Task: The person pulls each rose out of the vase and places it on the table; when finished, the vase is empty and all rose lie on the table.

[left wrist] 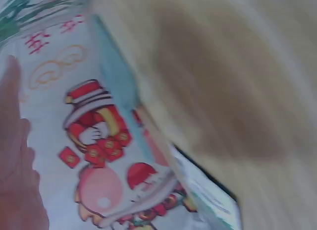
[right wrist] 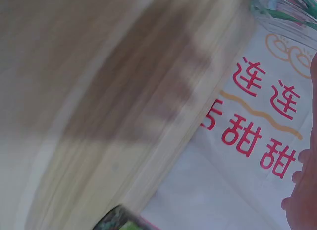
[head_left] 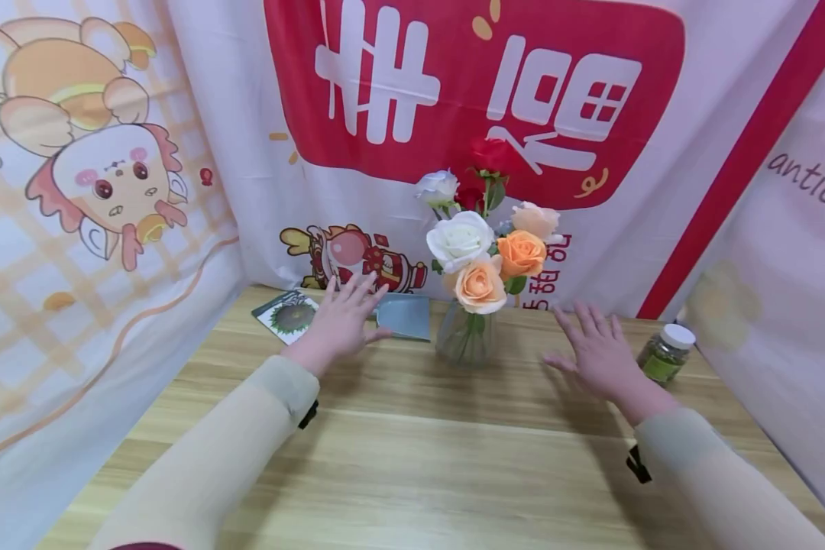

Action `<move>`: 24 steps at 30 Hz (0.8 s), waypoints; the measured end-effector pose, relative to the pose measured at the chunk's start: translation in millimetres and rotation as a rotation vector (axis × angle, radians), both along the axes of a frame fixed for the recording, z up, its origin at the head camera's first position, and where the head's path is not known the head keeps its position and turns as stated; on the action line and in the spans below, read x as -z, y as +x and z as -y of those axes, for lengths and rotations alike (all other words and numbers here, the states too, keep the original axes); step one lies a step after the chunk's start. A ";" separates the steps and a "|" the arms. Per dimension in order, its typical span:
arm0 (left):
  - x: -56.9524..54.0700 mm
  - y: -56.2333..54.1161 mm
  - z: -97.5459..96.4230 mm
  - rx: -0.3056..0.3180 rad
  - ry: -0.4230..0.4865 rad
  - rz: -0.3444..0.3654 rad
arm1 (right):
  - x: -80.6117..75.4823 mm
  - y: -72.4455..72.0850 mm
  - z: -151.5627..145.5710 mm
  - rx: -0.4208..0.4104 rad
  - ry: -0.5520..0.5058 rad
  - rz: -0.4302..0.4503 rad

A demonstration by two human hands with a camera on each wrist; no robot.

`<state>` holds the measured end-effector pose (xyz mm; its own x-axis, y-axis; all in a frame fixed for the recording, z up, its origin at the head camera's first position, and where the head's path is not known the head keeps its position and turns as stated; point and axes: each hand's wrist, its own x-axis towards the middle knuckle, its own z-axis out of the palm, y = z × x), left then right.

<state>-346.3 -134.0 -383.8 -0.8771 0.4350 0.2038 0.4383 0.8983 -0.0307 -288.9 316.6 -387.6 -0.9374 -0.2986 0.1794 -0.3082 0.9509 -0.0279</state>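
Note:
My left hand (head_left: 344,321) hovers above the table with fingers spread, holding nothing. Beneath and beside it lie a packet with a round green plant picture (head_left: 290,316) and a flat blue-grey scoop (head_left: 406,316), whose narrow handle shows in the left wrist view. A clear glass vase (head_left: 464,347) with white, peach, orange and red roses (head_left: 480,284) stands between the hands, touched by neither. On the other side my right hand (head_left: 601,355) is also spread and holds nothing. Closest to it is a white-lidded jar (head_left: 665,354) with a green label.
The wooden table (head_left: 412,473) ends at a printed cloth (head_left: 357,183) hanging behind it. Another cloth with a cartoon figure (head_left: 76,229) hangs on the left, and a pale one (head_left: 784,321) on the right. Shadows of both arms fall on the tabletop.

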 end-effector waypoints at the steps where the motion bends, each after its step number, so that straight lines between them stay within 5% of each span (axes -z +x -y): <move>1: -5.6 -1.6 -4.6 0.009 0.027 0.021 | -0.4 -3.6 2.2 -0.005 -0.012 0.001; 6: -31.5 -10.7 -32.9 0.082 0.222 0.092 | 1.4 -24.1 18.4 -0.038 -0.095 0.018; 13: -58.4 -19.0 -78.6 0.213 0.685 0.243 | 8.3 -46.9 52.3 -0.084 -0.314 0.085; 20: -69.1 -21.2 -108.1 0.232 0.953 0.369 | 15.4 -57.1 87.0 -0.185 -0.666 0.121; 24: -69.5 -22.7 -115.2 0.225 1.025 0.379 | 22.0 -56.2 100.3 -0.100 -0.804 0.229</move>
